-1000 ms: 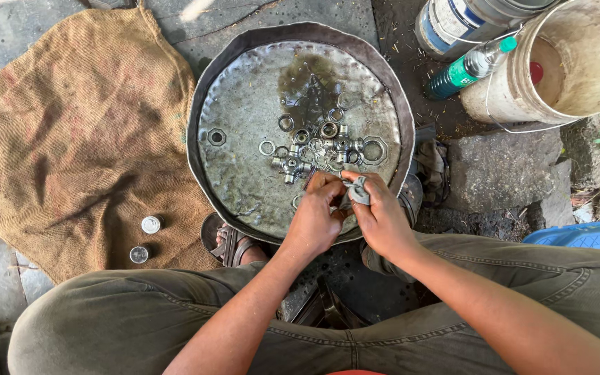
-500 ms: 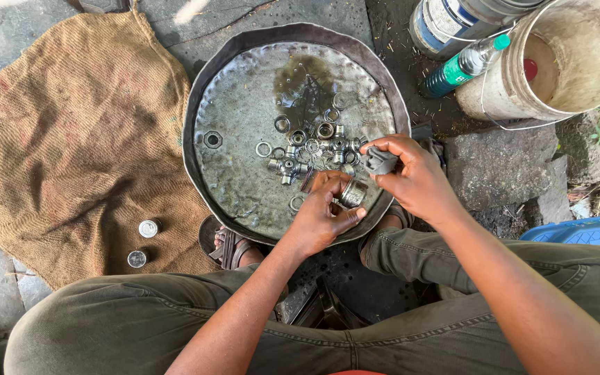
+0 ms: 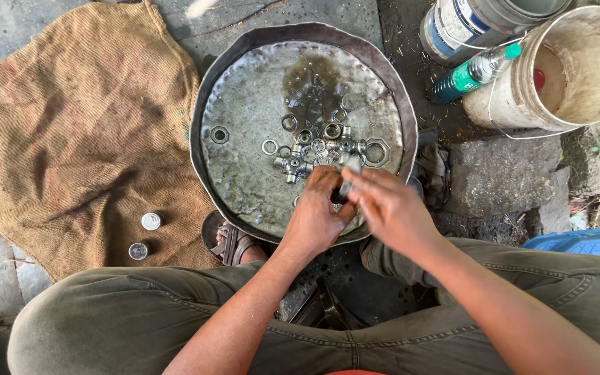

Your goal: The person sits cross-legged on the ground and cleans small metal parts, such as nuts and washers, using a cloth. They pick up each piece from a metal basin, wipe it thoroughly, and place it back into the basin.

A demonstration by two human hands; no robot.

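Note:
A wide round metal pan (image 3: 244,104) lies on the ground in front of me with oily liquid at its far side. Several small metal rings, caps and a cross-shaped joint piece (image 3: 292,165) lie in its middle. Over the pan's near rim, my left hand (image 3: 317,219) and my right hand (image 3: 390,208) are pressed together around one small metal part (image 3: 348,175). Only the part's top shows between my fingers. Both hands grip it.
A brown burlap sack (image 3: 71,139) is spread at the left, with two small round caps (image 3: 151,221) on it. At the right stand a dirty white bucket (image 3: 578,69), a green bottle (image 3: 470,73) and a metal can (image 3: 467,21). My knees frame the bottom.
My right hand has come back from the pan's right side to meet the left hand. Both hands now close together around the small part near the rim.

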